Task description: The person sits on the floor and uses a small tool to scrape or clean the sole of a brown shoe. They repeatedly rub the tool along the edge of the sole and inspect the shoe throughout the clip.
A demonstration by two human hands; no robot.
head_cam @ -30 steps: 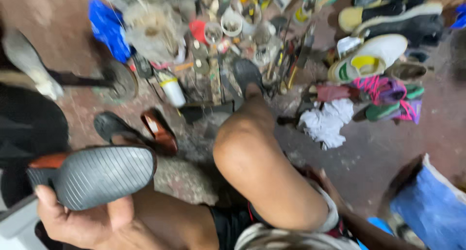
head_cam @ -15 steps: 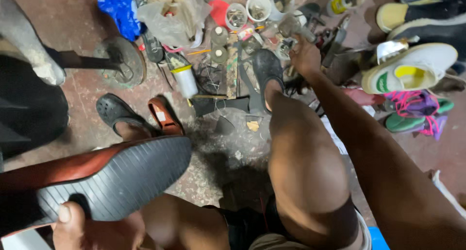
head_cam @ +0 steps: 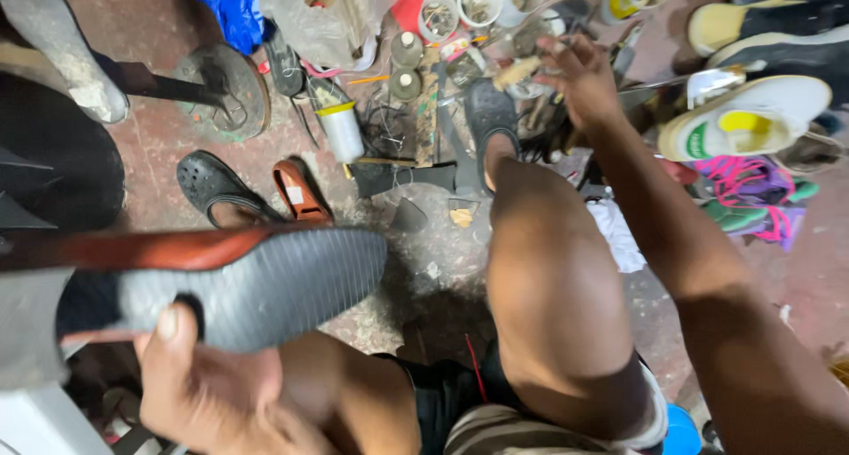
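My left hand (head_cam: 208, 393) is running off the bottom edge; the shoe (head_cam: 221, 282) is getting cut at left; my right hand (head_cam: 579, 79) is blurring.

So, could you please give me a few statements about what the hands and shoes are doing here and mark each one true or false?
1. The left hand holds a shoe with its ribbed grey sole turned up. True.
2. The right hand rests on the knee. False: it is stretched out over the clutter of tools and small pots on the floor.
3. A white bottle with a yellow cap stands among the tools. True.
4. The brown shoe on the floor lies beside a black sandal. True.
5. The white and yellow sneaker is in the left hand. False: it lies on the floor at the right, untouched.
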